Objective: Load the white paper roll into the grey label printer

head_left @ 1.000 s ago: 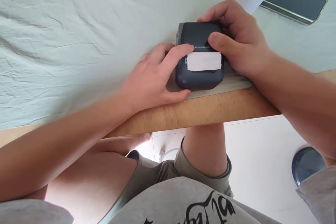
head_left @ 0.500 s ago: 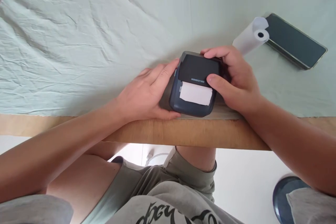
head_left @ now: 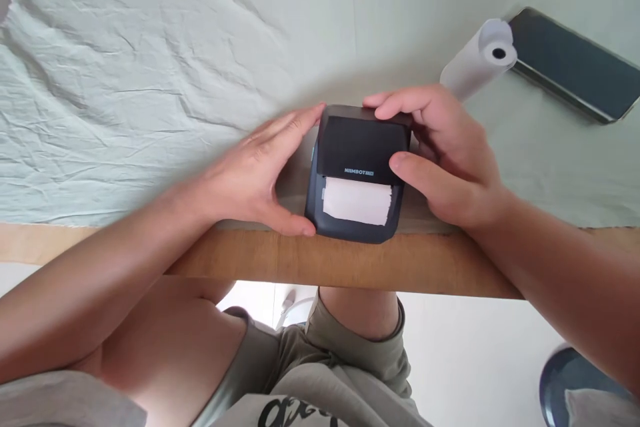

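Observation:
A dark label printer (head_left: 365, 147) marked NIIMBOT is held between both hands near the front edge of the table. A torn strip of white paper (head_left: 357, 201) sticks out from under its black lid. My left hand (head_left: 260, 180) grips the printer's left side, forefinger at the far corner and thumb at the near one. From the right, my right hand (head_left: 443, 153) holds it with the thumb on the lid and fingers at the far edge. The printer's underside is hidden.
Beyond my right hand, a roll of white paper (head_left: 473, 67) lies beside a dark phone (head_left: 575, 63). A wrinkled pale green cloth (head_left: 150, 67) covers the table, whose wooden edge (head_left: 320, 260) runs in front of me. A dark round object (head_left: 553, 380) is at lower right.
The printer and both hands have come slightly nearer and to the left, and the printer has turned a little. The view has also shifted slightly. Both hands keep their hold.

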Available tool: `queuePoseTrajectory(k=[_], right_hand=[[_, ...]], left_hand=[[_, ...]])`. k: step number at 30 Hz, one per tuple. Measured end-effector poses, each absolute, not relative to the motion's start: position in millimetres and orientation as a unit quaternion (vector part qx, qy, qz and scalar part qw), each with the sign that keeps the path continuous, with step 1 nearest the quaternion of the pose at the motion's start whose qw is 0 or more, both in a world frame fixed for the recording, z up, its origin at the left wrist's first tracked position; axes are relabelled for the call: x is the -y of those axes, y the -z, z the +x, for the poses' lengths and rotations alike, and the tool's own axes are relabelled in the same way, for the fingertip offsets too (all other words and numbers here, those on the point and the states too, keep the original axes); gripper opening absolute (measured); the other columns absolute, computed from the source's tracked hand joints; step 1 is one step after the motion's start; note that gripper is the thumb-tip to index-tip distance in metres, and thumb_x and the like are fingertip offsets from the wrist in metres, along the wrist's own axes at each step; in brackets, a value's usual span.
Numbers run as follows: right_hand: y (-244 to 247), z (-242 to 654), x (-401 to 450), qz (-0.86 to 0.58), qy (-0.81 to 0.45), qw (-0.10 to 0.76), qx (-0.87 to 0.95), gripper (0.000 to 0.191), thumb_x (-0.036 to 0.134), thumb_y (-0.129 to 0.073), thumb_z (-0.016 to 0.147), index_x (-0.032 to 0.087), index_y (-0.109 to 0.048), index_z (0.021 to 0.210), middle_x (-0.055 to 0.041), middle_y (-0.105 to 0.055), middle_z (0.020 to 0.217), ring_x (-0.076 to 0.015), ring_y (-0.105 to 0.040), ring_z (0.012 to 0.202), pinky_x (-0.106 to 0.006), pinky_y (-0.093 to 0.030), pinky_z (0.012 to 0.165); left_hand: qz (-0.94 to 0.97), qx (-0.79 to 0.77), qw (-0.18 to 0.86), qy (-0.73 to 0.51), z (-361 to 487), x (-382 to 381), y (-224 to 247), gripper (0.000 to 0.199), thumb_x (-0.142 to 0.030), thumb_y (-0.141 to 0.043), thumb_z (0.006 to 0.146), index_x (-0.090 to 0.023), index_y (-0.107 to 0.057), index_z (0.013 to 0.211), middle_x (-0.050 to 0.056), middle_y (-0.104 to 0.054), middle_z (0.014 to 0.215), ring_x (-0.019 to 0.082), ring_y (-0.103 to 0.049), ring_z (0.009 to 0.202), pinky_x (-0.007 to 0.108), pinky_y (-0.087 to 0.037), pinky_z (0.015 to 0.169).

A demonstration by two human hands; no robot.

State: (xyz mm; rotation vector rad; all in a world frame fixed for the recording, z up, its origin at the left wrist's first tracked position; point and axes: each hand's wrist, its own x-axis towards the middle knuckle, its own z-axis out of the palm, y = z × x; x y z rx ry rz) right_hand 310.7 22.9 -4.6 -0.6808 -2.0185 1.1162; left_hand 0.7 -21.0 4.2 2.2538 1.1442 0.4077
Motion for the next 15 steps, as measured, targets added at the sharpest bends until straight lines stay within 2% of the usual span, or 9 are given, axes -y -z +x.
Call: queuePoseTrajectory(k=[3, 5, 7, 9, 11, 13, 15], right_hand=[[1.8, 309.0, -23.0, -0.270, -0.420, 0.350, 0.793, 0.024, 0.042, -0.066, 0.105, 0.034, -0.065, 0.128, -0.0032, -0.077, 0.142, -0.0283, -0.071, 0.140, -0.053, -0.062, 0.119], [0.5, 308.3, -23.2, -0.270, -0.407, 0.341, 0.803, 0.024, 0.046, -0.063, 0.106, 0.033, -0.064, 0.126, -0.0040, -0.077, 0.138, -0.0282, -0.070, 0.141, -0.052, -0.062, 0.115], [0.2, 308.4, -23.4, -0.279, -0.408, 0.329, 0.804, 0.028, 0.049, -0.063, 0.106, 0.031, -0.063, 0.128, -0.0050, -0.077, 0.138, -0.0285, -0.070, 0.142, -0.051, -0.063, 0.111], [0.6, 309.0, -23.6, -0.290, -0.419, 0.319, 0.799, 0.031, 0.048, -0.065, 0.105, 0.031, -0.063, 0.131, -0.0049, -0.077, 0.141, -0.0288, -0.071, 0.143, -0.051, -0.065, 0.110], [0.9, 309.1, -23.3, -0.299, -0.419, 0.311, 0.799, 0.031, 0.043, -0.064, 0.104, 0.030, -0.063, 0.133, -0.0047, -0.076, 0.147, -0.0282, -0.071, 0.143, -0.050, -0.065, 0.112], [0.1, 308.1, -22.1, -0.303, -0.398, 0.306, 0.810, 0.030, 0.038, -0.062, 0.104, 0.030, -0.064, 0.133, -0.0055, -0.075, 0.151, -0.0275, -0.073, 0.141, -0.051, -0.064, 0.114], [-1.5, 306.3, -19.9, -0.311, -0.355, 0.307, 0.826, 0.030, 0.032, -0.061, 0.102, 0.029, -0.066, 0.131, -0.0067, -0.076, 0.147, -0.0270, -0.074, 0.136, -0.050, -0.065, 0.113]], left_hand=[[0.838, -0.437, 0.287, -0.157, 0.7, 19.1, -2.1, 0.160, -0.117, -0.065, 0.075, -0.008, -0.026, 0.186, 0.025, -0.039, 0.191, 0.047, -0.045, 0.174, 0.068, -0.040, 0.144], [0.841, -0.423, 0.285, -0.179, -1.9, 17.2, -0.1, 0.160, -0.116, -0.067, 0.075, -0.004, -0.029, 0.183, 0.029, -0.042, 0.189, 0.048, -0.048, 0.171, 0.067, -0.043, 0.142], [0.848, -0.388, 0.297, -0.204, -4.9, 15.6, 1.3, 0.144, -0.106, -0.070, 0.087, -0.004, -0.032, 0.181, 0.028, -0.047, 0.186, 0.045, -0.053, 0.169, 0.064, -0.045, 0.141], [0.845, -0.362, 0.321, -0.227, -6.7, 14.9, 1.4, 0.115, -0.090, -0.065, 0.104, -0.007, -0.038, 0.179, 0.024, -0.052, 0.184, 0.040, -0.058, 0.166, 0.059, -0.047, 0.140], [0.829, -0.376, 0.337, -0.242, -6.4, 15.0, 0.8, 0.087, -0.076, -0.055, 0.116, -0.014, -0.046, 0.176, 0.018, -0.060, 0.180, 0.035, -0.063, 0.162, 0.057, -0.050, 0.139], [0.807, -0.410, 0.344, -0.251, -4.5, 15.3, 0.1, 0.073, -0.073, -0.052, 0.119, -0.021, -0.054, 0.171, 0.012, -0.069, 0.172, 0.033, -0.069, 0.157, 0.055, -0.055, 0.136], [0.789, -0.430, 0.356, -0.255, -2.1, 15.3, -0.5, 0.071, -0.077, -0.056, 0.116, -0.026, -0.060, 0.166, 0.009, -0.073, 0.167, 0.032, -0.072, 0.154, 0.053, -0.058, 0.135]])
